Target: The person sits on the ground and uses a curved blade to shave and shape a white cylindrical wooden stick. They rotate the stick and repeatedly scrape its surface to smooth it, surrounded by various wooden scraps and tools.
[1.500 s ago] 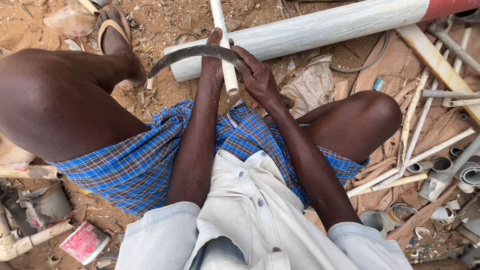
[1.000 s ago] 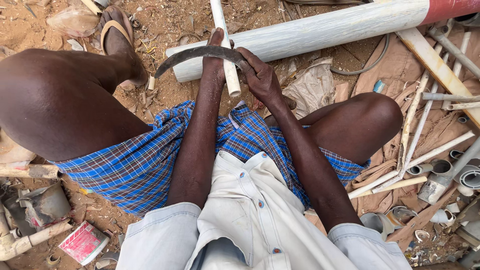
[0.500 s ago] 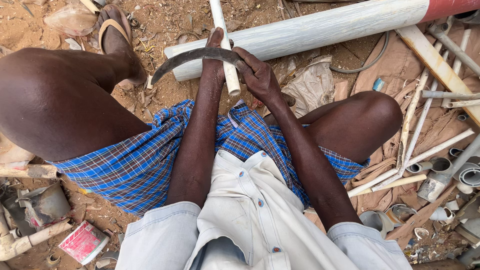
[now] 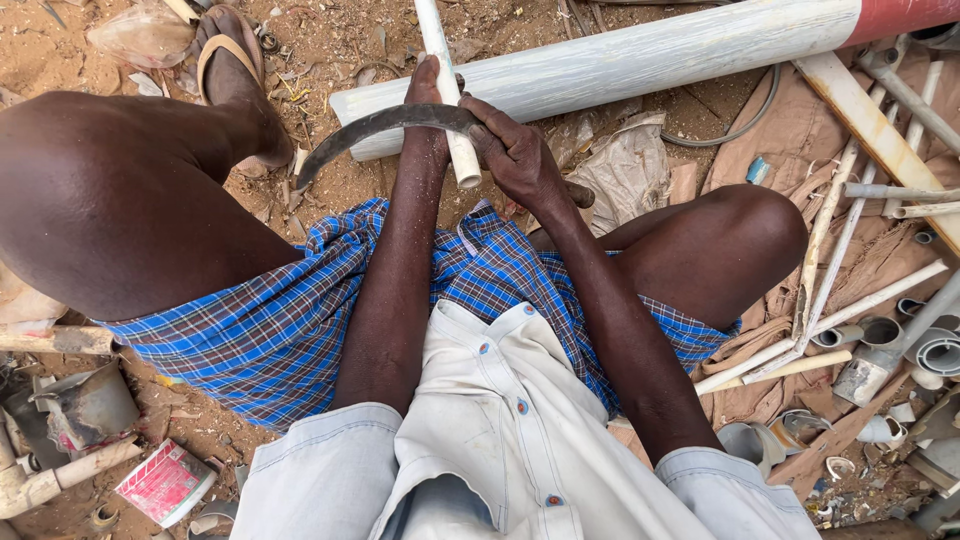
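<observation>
Down between the knees, the right hand (image 4: 520,160) is closed round the handle of a curved sickle (image 4: 385,125), its blade lying across a thin white pipe (image 4: 447,90); the left hand (image 4: 428,85) clasps that pipe against the ground; a red and white carton (image 4: 165,482) lies at lower left, contents hidden; open pipe fittings (image 4: 925,350) sit at right.

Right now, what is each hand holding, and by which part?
The right hand grips the curved sickle by its handle end. The left hand holds the thin white pipe near its cut end.
</observation>
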